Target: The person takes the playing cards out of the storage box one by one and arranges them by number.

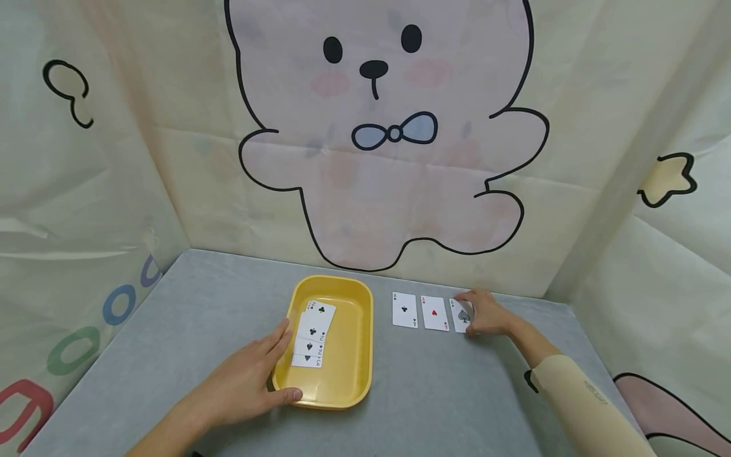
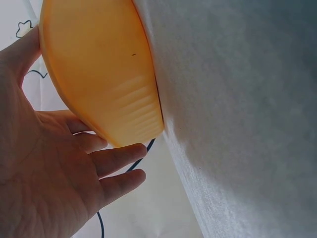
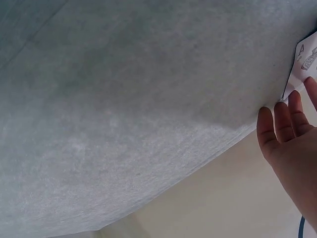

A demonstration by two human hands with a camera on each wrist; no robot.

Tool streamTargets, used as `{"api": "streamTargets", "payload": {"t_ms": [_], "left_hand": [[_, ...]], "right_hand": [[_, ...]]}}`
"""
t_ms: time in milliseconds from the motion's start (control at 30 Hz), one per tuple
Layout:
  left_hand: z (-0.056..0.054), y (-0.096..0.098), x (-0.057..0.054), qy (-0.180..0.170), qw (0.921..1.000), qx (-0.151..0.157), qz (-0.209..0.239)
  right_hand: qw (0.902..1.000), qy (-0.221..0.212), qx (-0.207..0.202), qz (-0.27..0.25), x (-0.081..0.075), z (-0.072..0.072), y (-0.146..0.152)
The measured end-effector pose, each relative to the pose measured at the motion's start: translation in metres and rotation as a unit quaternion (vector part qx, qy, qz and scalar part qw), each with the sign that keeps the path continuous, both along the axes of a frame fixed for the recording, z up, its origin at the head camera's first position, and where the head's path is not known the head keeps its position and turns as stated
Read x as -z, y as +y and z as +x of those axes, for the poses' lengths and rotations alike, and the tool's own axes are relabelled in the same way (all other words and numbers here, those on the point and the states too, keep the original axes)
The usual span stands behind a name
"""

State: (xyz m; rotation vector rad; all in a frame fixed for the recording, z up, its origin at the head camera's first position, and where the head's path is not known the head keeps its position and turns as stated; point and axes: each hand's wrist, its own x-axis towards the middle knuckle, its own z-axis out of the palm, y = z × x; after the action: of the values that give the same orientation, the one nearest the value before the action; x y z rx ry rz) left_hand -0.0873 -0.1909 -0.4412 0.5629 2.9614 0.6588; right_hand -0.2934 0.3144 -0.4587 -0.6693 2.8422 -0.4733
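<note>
My left hand (image 1: 242, 381) rests at the left side of a yellow plastic tray (image 1: 358, 355), thumb on the near rim and fingers spread along the outer wall. The left wrist view shows loosely extended fingers by the tray wall (image 2: 106, 64). Overlapping playing cards (image 1: 311, 333), clubs and spades among them, lie face up in the tray. My right hand (image 1: 488, 313) holds an ace of spades (image 1: 460, 315) by its far and near edges. Left of it lie an ace of hearts (image 1: 435, 313) and an ace of clubs (image 1: 405, 310), face up in a row.
A grey cloth (image 1: 417, 387) covers the table. Behind it hangs a curtain (image 1: 388, 203) printed with a cartoon bear, and more printed fabric closes off both sides. The row of aces lies right of the tray, near the table's back edge.
</note>
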Motion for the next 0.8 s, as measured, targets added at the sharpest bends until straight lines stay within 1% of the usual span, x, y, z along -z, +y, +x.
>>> {"api": "streamTargets", "payload": {"t_ms": [333,433,633,800], "left_hand": [[-0.001,0.0,0.0,-0.007,1.0,-0.002,0.002],[-0.001,0.0,0.0,-0.006,1.0,0.0,0.002],[0.0,0.0,0.001,0.005,1.0,0.002,0.001],[0.001,0.0,0.001,0.01,0.9999,0.002,0.002]], "right_hand": [[1.0,-0.001,0.003,0.0,-0.004,0.004,0.001],[0.9998,-0.003,0.011,-0.017,-0.008,0.007,0.003],[0.997,-0.027,0.051,-0.053,-0.026,0.011,0.0],[0.9955,-0.01,0.044,-0.084,-0.042,0.017,-0.008]]}}
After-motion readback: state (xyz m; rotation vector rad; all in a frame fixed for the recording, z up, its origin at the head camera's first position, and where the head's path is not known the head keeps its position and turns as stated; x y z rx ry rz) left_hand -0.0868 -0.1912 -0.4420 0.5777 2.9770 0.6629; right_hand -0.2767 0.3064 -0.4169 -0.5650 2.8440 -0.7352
